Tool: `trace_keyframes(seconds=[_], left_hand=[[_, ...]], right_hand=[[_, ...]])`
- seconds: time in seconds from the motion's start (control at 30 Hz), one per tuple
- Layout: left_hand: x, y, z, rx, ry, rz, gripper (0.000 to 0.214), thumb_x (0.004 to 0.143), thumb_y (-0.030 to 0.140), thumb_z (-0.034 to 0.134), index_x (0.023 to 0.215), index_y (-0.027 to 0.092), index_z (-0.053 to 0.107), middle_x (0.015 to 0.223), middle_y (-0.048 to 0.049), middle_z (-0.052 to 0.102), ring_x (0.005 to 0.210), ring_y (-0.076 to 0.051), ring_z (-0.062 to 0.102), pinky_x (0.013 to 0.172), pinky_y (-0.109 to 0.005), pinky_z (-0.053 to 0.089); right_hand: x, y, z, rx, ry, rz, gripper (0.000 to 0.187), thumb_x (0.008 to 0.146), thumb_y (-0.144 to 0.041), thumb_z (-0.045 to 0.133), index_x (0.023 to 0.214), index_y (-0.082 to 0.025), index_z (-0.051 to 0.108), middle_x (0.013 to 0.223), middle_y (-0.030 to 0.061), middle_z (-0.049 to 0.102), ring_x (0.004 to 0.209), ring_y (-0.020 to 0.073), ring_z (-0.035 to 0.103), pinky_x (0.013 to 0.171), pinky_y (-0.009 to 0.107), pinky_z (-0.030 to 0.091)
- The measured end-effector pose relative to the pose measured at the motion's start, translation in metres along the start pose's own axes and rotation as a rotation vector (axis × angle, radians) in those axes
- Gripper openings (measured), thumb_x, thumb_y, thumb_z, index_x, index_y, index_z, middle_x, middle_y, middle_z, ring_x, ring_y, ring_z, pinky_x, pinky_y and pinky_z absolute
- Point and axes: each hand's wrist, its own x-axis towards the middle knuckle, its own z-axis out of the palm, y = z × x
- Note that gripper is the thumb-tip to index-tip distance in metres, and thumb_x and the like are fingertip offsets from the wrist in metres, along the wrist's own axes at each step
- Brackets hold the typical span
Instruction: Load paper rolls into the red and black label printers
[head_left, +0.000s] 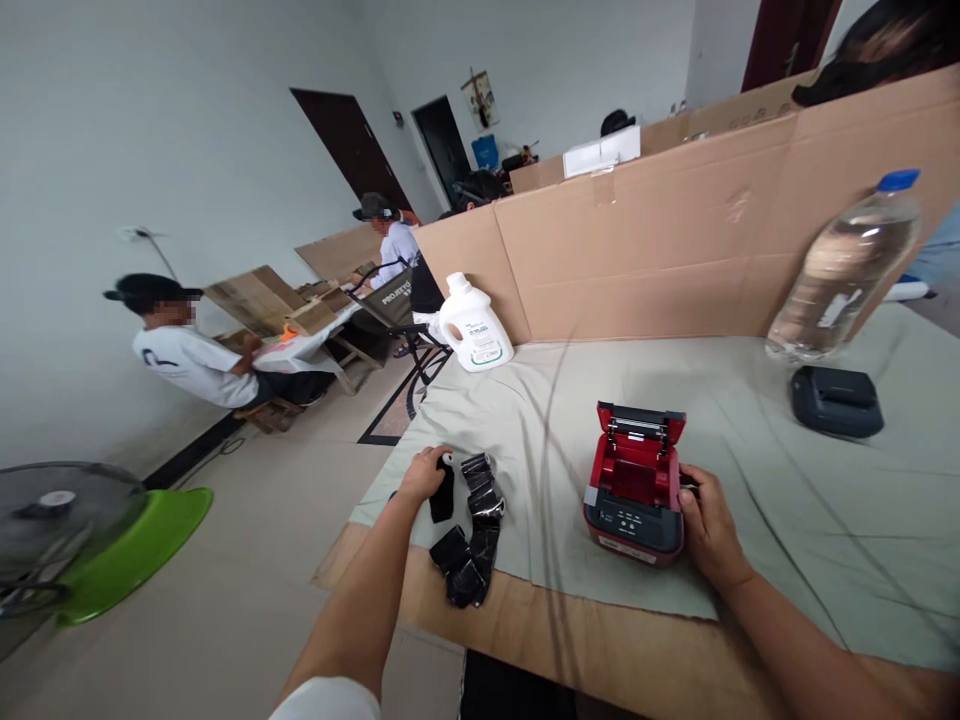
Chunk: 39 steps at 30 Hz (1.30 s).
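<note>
At the table's left side, my left hand [424, 476] has its fingers closed on a small black roll with a white end, and a flat black piece [442, 498] hangs down beside them. Just right of it lie several shiny black rolls [486, 503], loosely bunched on the cloth. A small red and dark grey portable printer [634, 535] sits in the middle with its lid tilted up. Its red paper bay shows no roll inside. My right hand [709, 525] grips the printer's right side, thumb in front; some fingertips are hidden behind it.
A white jug [475, 325] and a cardboard partition [645, 240] stand behind. At right are a clear water bottle [844, 270] and a dark closed device [838, 402]. Grey-green cloth [555, 480] covers the wooden table. People sit at other tables; a fan [60, 530] is left.
</note>
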Motion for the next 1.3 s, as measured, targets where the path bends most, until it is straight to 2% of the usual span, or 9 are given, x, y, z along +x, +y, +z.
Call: trace_keyframes(seconds=[0.17, 0.27, 0.33, 0.4, 0.6, 0.77, 0.9, 1.1, 1.3], left_hand=[[-0.025, 0.039, -0.047, -0.523, -0.142, 0.111, 0.048, 0.068, 0.021, 0.055, 0.115, 0.014, 0.057, 0.094, -0.0062, 0.065, 0.087, -0.022, 0.061, 0.079, -0.034, 0.049], [-0.057, 0.084, -0.075, -0.927, -0.616, 0.389, 0.051, 0.067, 0.031, 0.067, 0.115, 0.015, 0.059, 0.098, -0.0076, 0.066, 0.086, -0.022, 0.062, 0.074, -0.029, 0.049], [-0.074, 0.122, -0.085, -0.911, -1.055, 0.554, 0.055, 0.067, 0.033, 0.073, 0.117, 0.016, 0.059, 0.099, -0.0081, 0.067, 0.083, -0.020, 0.063, 0.072, -0.028, 0.050], [-0.082, 0.163, -0.083, -0.763, -1.269, 0.692, 0.052, 0.071, 0.028, 0.071, 0.120, 0.016, 0.058, 0.107, -0.0090, 0.066, 0.090, -0.020, 0.063, 0.076, -0.028, 0.050], [-0.065, 0.265, -0.037, -0.443, -0.675, 0.954, 0.045, 0.079, 0.017, 0.058, 0.124, 0.019, 0.052, 0.115, -0.0065, 0.063, 0.103, -0.019, 0.059, 0.090, -0.030, 0.046], [-0.053, 0.307, -0.012, 0.106, -0.558, 0.922, 0.045, 0.078, 0.018, 0.056, 0.122, 0.014, 0.050, 0.110, -0.0121, 0.066, 0.099, -0.026, 0.063, 0.083, -0.034, 0.048], [-0.051, 0.317, 0.003, 0.266, -0.519, 0.928, 0.034, 0.078, 0.019, 0.057, 0.112, 0.014, 0.057, 0.105, -0.0135, 0.068, 0.098, -0.028, 0.064, 0.083, -0.037, 0.049], [-0.052, 0.305, 0.025, 0.107, -0.418, 0.953, 0.040, 0.079, 0.023, 0.062, 0.118, 0.015, 0.056, 0.119, -0.0124, 0.063, 0.111, -0.028, 0.058, 0.096, -0.039, 0.044], [-0.087, 0.283, 0.034, -0.037, -0.183, 0.893, 0.039, 0.090, 0.031, 0.049, 0.127, 0.018, 0.051, 0.136, -0.0136, 0.052, 0.131, -0.030, 0.042, 0.111, -0.054, 0.026]], right_hand=[[0.001, -0.005, -0.001, 0.012, -0.007, 0.000, 0.040, 0.094, -0.047, 0.036, 0.122, -0.020, 0.047, 0.115, 0.0113, 0.055, 0.107, 0.0253, 0.053, 0.093, 0.046, 0.045], [0.001, -0.007, -0.002, 0.014, -0.003, -0.004, 0.038, 0.095, -0.045, 0.036, 0.121, -0.020, 0.047, 0.114, 0.0115, 0.055, 0.106, 0.0249, 0.053, 0.092, 0.045, 0.046], [0.001, -0.008, -0.002, 0.013, 0.002, -0.003, 0.038, 0.095, -0.045, 0.036, 0.121, -0.020, 0.048, 0.114, 0.0117, 0.055, 0.106, 0.0248, 0.053, 0.091, 0.045, 0.046], [0.001, -0.008, -0.002, 0.013, 0.005, 0.002, 0.038, 0.095, -0.046, 0.036, 0.120, -0.020, 0.048, 0.113, 0.0114, 0.055, 0.105, 0.0245, 0.054, 0.091, 0.045, 0.047], [0.001, -0.008, -0.003, -0.008, 0.009, -0.018, 0.035, 0.095, -0.042, 0.037, 0.119, -0.021, 0.048, 0.111, 0.0104, 0.057, 0.103, 0.0232, 0.055, 0.088, 0.043, 0.048], [0.002, -0.010, -0.005, 0.004, 0.002, -0.049, 0.031, 0.095, -0.038, 0.038, 0.120, -0.021, 0.047, 0.109, 0.0098, 0.057, 0.100, 0.0225, 0.056, 0.086, 0.042, 0.049], [0.002, -0.011, -0.005, 0.017, -0.014, -0.039, 0.031, 0.095, -0.039, 0.038, 0.120, -0.021, 0.047, 0.108, 0.0096, 0.056, 0.098, 0.0222, 0.056, 0.086, 0.041, 0.050], [0.003, -0.011, -0.005, 0.016, -0.007, -0.039, 0.031, 0.095, -0.039, 0.039, 0.119, -0.021, 0.047, 0.109, 0.0100, 0.056, 0.098, 0.0222, 0.056, 0.085, 0.042, 0.050], [0.002, -0.008, -0.004, 0.010, 0.024, -0.071, 0.030, 0.096, -0.037, 0.039, 0.119, -0.020, 0.047, 0.109, 0.0105, 0.056, 0.101, 0.0226, 0.055, 0.087, 0.045, 0.049]])
